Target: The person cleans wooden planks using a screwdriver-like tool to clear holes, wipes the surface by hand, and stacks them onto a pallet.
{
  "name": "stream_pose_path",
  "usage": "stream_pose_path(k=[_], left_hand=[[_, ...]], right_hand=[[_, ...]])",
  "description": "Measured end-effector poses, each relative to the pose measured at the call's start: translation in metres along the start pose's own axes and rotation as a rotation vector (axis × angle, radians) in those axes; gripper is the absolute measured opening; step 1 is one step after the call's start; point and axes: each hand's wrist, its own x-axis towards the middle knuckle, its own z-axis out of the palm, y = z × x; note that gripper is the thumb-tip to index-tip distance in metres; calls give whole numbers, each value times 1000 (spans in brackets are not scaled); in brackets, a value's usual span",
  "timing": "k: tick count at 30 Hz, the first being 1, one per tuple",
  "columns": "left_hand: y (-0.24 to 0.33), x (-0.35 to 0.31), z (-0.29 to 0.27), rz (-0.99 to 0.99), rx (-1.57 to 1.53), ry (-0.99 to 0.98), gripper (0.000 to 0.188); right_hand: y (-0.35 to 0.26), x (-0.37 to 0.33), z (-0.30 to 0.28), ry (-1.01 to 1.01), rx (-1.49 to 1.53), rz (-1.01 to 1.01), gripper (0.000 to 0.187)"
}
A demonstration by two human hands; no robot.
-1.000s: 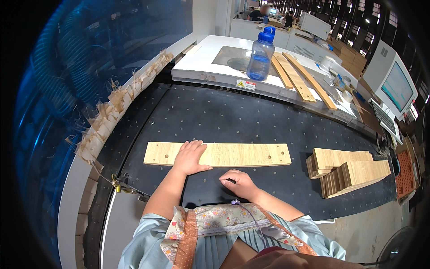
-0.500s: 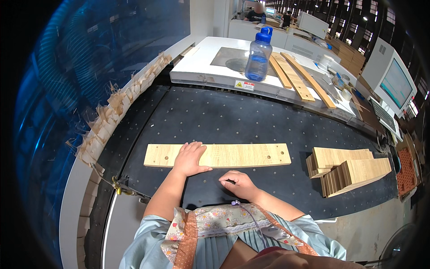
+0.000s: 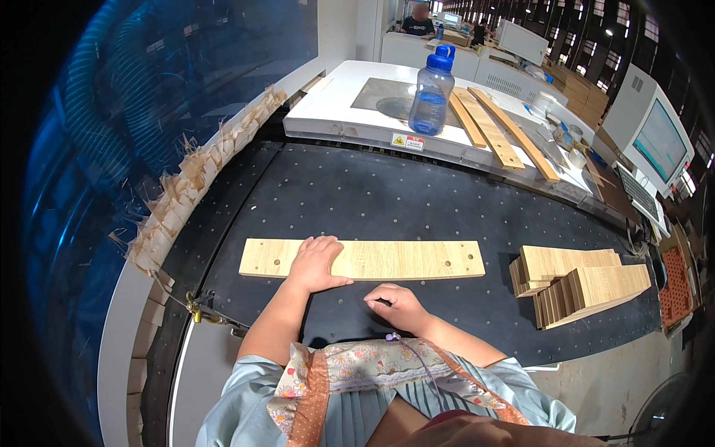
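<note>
A long light-wood board [image 3: 395, 258] with drilled holes near both ends lies flat on the black dotted bed [image 3: 335, 186] in front of me. My left hand [image 3: 317, 264] rests flat on its left part, fingers stretched over the face and thumb along the near edge. Just below the board, apart from it, my right hand [image 3: 398, 305] is curled into a loose fist over the bed. Nothing shows in that fist, though the inside of its palm is hidden.
Stacked shorter wood pieces [image 3: 588, 283] sit at the right of the bed. Beyond it, a white machine top [image 3: 335, 97] bears a blue water bottle [image 3: 430, 93] and long strips [image 3: 488, 127]. A monitor [image 3: 652, 134] stands far right; a frayed paper-like fringe [image 3: 201, 175] lines the left.
</note>
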Motion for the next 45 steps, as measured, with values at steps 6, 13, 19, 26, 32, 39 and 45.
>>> stream_pose_path(k=[6, 13, 19, 26, 32, 39, 45], left_hand=[[1, -2, -1, 25, -1, -12, 75], [2, -4, -1, 8, 16, -18, 79], [3, -3, 0, 0, 24, -28, 78], [1, -4, 1, -1, 30, -34, 78], [2, -5, 1, 0, 28, -28, 78], [1, -5, 3, 0, 24, -7, 79], [1, -5, 2, 6, 37, -18, 78]], right_hand=[[2, -1, 0, 3, 5, -8, 12], [-2, -1, 0, -11, 8, 16, 13], [-2, -2, -1, -23, 8, 6, 14], [-4, -1, 0, -27, 9, -8, 14], [-2, -2, 0, -42, 18, -11, 14], [-4, -2, -1, -48, 8, 5, 15], [-3, -2, 0, -47, 18, 5, 14]])
